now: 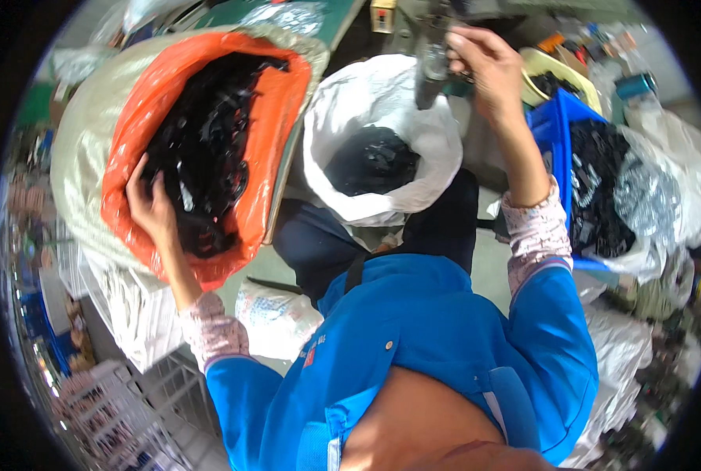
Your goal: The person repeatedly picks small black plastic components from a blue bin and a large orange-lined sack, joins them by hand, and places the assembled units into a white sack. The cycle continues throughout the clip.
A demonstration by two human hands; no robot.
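At nine o'clock of the view, your left hand (152, 206) sits inside the orange-lined sack (130, 133), fingers spread and half curled down into the heap of black parts (205, 141). Whether it has closed on any one piece cannot be told; the palm faces away. The sack mouth runs long from about seven o'clock up toward one o'clock, tilted open to you, with a pale woven outer bag (79, 125) wrapped round it.

At one o'clock, your right hand (488, 67) is raised and closed round a small dark part (462, 82), fingers bunched tight. Touching it on the left is a grey cylindrical tool (430, 67), long axis running near twelve-to-six, lower end pointing down at the white bag (382, 86). What kind of tool it is cannot be made out.

Outward from the hands: the white bag stands open between your knees at twelve o'clock, with black pieces (372, 161) in the bottom. At three o'clock a blue crate (553, 122) holds a clear-lined load of black parts (598, 188). A yellow basin (558, 71) sits beyond it at two o'clock.

Surface: a green-topped bench (334, 20) crosses the top edge at twelve o'clock. Floor is pale grey, seen between your legs (484, 267). More white sacks (276, 314) lie at six to seven o'clock, and white wire racking (122, 400) at eight o'clock.
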